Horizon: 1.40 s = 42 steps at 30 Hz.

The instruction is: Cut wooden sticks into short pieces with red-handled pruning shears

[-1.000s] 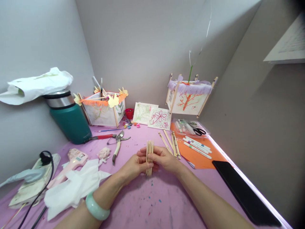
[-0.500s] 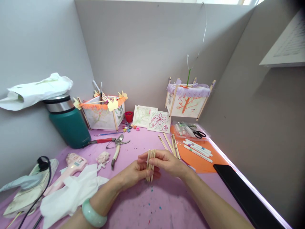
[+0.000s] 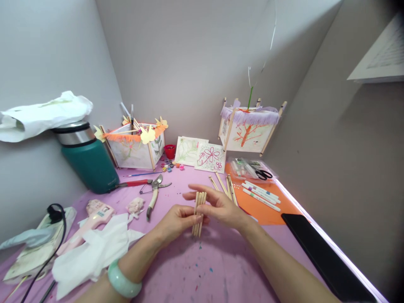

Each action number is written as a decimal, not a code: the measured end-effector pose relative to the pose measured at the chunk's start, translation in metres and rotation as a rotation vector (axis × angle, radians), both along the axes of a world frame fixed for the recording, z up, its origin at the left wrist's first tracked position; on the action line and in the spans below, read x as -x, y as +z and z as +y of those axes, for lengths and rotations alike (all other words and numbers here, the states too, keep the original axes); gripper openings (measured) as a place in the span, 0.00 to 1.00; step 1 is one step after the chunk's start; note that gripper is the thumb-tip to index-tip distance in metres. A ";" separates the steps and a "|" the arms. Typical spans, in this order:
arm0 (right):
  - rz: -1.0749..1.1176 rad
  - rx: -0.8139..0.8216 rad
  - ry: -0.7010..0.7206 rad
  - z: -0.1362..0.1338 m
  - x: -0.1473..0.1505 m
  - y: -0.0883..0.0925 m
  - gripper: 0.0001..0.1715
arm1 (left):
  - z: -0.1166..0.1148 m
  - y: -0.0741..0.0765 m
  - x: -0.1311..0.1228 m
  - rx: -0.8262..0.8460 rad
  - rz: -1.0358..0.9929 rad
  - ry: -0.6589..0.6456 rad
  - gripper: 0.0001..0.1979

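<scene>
Two-handed here, pinching a bundle of wooden sticks (image 3: 199, 200) pretty much upright with left hand (image 3: 179, 221) and, kinda loosely, right hand (image 3: 221, 209). Holding it right of the pruning shears (image 3: 155, 185), with loose sticks (image 3: 222, 184) farther right and a glue gun (image 3: 99, 216) off left.

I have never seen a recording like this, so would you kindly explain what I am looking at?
There is no machine here: these are a person's bare hands, seen from one camera worn on the head, looking forward and down. The left hand and right hand together hold a small bundle of wooden sticks roughly upright. On the purple tabletop, to the left, lie pruning shears and a pink glue gun; to the right, more loose sticks and white markers on an orange sheet.
</scene>
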State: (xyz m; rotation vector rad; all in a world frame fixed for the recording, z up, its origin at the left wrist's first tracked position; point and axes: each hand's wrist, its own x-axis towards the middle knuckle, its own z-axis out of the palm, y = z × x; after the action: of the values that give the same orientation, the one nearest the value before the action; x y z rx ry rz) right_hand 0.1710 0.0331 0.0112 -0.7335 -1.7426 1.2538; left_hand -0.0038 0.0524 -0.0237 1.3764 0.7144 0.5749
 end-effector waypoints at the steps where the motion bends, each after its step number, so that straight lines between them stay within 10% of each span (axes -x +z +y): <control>1: -0.011 -0.071 -0.026 0.000 -0.001 0.003 0.30 | 0.000 0.000 0.000 0.003 0.003 -0.004 0.18; 8: -0.252 -0.454 -0.165 -0.002 -0.008 0.019 0.20 | -0.003 0.000 -0.002 -0.021 -0.035 0.007 0.18; 18: -0.203 -0.177 -0.208 -0.003 -0.007 0.014 0.22 | -0.004 -0.004 -0.002 -0.014 -0.053 0.049 0.16; 21: -0.262 -0.187 -0.242 0.001 -0.009 0.011 0.08 | -0.005 -0.001 -0.002 0.014 -0.052 0.076 0.17; 42: -0.273 -0.169 -0.153 -0.001 -0.006 0.006 0.13 | -0.002 0.007 -0.001 0.059 -0.021 0.070 0.18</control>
State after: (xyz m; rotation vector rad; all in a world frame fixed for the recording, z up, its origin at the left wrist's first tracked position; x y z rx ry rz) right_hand 0.1770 0.0319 0.0169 -0.9530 -1.9429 0.9235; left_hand -0.0028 0.0499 -0.0167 1.2929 0.7588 0.6182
